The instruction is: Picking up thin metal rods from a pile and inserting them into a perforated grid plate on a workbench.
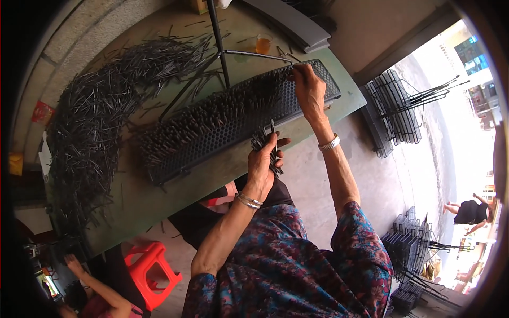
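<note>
A long black perforated board [333,85] lies slantwise on the green table, its holes in a honeycomb pattern. Many short thin black sticks [212,114] stand upright in it, packed over its left and far part. My left hand [261,165] is closed round a small bundle of loose black sticks [258,141], just off the board's near edge. At the board's right part, my right hand [312,91] has its fingers pressed together and pointing down at the holes; whatever is between the fingertips is hidden.
A big heap of black sticks [101,111] covers the left of the table [132,217]. Behind the board rise a black metal stand [218,42] and a cup of amber liquid [263,44]. A red stool [143,265] and another person's arm [98,289] are lower left; black wire racks [395,106] stand right.
</note>
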The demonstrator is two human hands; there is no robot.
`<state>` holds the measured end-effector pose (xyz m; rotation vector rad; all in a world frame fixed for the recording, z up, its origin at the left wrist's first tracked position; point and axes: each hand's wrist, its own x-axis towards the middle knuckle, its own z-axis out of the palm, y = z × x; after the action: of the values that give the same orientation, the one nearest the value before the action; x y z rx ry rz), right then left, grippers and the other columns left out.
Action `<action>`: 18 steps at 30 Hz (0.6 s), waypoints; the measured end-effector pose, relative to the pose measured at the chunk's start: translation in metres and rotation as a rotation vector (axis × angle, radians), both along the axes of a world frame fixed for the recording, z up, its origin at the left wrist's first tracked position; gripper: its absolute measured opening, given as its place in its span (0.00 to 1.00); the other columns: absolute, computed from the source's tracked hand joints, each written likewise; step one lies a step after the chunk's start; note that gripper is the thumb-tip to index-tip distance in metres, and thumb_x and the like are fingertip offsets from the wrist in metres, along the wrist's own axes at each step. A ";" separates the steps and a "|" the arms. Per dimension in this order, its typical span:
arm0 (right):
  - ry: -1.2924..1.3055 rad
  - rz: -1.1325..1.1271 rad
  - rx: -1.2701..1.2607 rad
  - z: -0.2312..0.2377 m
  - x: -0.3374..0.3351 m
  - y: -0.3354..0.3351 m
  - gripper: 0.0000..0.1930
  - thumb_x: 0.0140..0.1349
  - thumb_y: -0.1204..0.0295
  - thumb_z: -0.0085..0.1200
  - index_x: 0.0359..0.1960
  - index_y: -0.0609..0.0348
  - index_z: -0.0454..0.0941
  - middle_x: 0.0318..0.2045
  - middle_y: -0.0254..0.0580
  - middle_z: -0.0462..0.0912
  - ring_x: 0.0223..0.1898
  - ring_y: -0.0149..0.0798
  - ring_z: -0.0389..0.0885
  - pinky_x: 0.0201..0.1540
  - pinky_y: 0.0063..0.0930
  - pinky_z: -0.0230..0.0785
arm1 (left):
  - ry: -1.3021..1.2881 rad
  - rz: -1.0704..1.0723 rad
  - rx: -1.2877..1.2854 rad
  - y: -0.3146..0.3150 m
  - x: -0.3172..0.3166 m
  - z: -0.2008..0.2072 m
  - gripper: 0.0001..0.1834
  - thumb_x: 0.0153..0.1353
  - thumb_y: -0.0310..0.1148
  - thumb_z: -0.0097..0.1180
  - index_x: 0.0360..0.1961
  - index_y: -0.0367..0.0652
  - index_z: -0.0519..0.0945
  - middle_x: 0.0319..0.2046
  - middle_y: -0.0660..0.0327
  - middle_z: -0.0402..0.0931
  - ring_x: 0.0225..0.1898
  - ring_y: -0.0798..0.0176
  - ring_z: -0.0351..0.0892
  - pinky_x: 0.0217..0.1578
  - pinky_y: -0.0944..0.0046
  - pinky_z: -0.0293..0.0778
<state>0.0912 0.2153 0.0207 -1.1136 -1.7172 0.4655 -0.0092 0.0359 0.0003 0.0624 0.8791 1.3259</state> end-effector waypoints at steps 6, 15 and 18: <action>-0.390 -0.104 0.262 0.001 0.000 0.001 0.09 0.60 0.68 0.58 0.42 0.49 0.83 0.35 0.40 0.78 0.35 0.45 0.79 0.35 0.34 0.71 | 0.008 0.001 -0.002 0.001 -0.001 -0.001 0.13 0.64 0.38 0.59 0.44 0.43 0.77 0.38 0.56 0.82 0.23 0.75 0.68 0.19 0.76 0.60; -0.439 0.062 -0.093 0.014 0.021 -0.030 0.18 0.61 0.64 0.58 0.50 0.57 0.78 0.31 0.42 0.81 0.33 0.40 0.81 0.35 0.33 0.72 | 0.002 0.019 0.004 0.001 0.001 0.003 0.16 0.61 0.40 0.63 0.44 0.43 0.77 0.38 0.57 0.83 0.23 0.75 0.67 0.18 0.76 0.60; -0.275 0.463 -0.508 0.025 0.029 -0.056 0.22 0.59 0.65 0.59 0.51 0.64 0.74 0.29 0.45 0.82 0.30 0.34 0.80 0.34 0.28 0.72 | 0.034 0.015 -0.015 0.000 0.001 0.001 0.16 0.60 0.40 0.63 0.44 0.43 0.78 0.39 0.57 0.83 0.24 0.75 0.67 0.18 0.75 0.61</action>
<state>0.1199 0.1592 0.0462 -1.1618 -2.1805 1.1287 -0.0085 0.0360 0.0012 0.0669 0.9194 1.3349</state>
